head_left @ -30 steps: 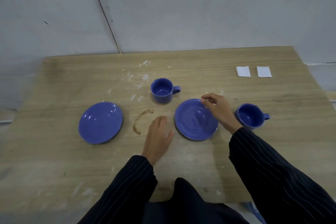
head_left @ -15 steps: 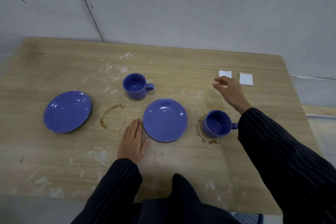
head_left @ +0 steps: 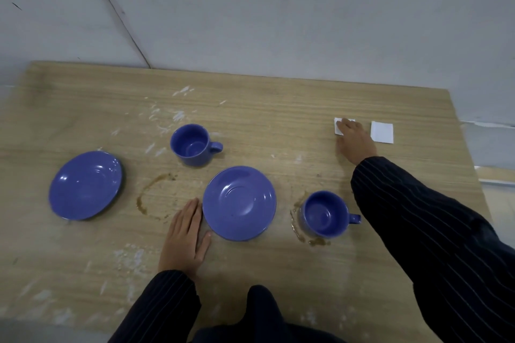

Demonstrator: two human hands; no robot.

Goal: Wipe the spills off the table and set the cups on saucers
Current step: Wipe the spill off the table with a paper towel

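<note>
Right, head view only. Landmark is the centre saucer (head_left: 239, 202), sitting flat on the wooden surface (head_left: 278, 108).

Left hand (head_left: 185, 238): flat on the surface, palm down, fingers together and extended, just beside the centre saucer's left edge, thumb close to the rim. Grip is spread flat, holding nothing.

Right hand (head_left: 355, 140): reached out far up-right of the centre saucer, fingers resting on a white paper square (head_left: 338, 128) near the surface's back edge. Most of the square is hidden under the hand, so I cannot tell whether the grip has closed on it or just lies on top. A second white square (head_left: 381, 132) lies just right of the hand, apart from it.

Cups: one blue cup (head_left: 326, 214) stands upright right of the centre saucer, handle pointing away from the saucer, directly on the surface. A brown spill ring (head_left: 299, 227) curves around its base on the saucer side. The other blue cup (head_left: 192, 143) stands upright behind-left of the centre saucer, also on bare surface, handle pointing right.

Second saucer (head_left: 85, 184): well left of the centre saucer, nothing on it. Between the two saucers there's another brown ring stain (head_left: 149, 198), near the left hand's fingertips.

White scuff marks scattered over the surface, densest behind-left of the centre saucer and near the front edge. Dark pinstriped sleeves on both arms.
</note>
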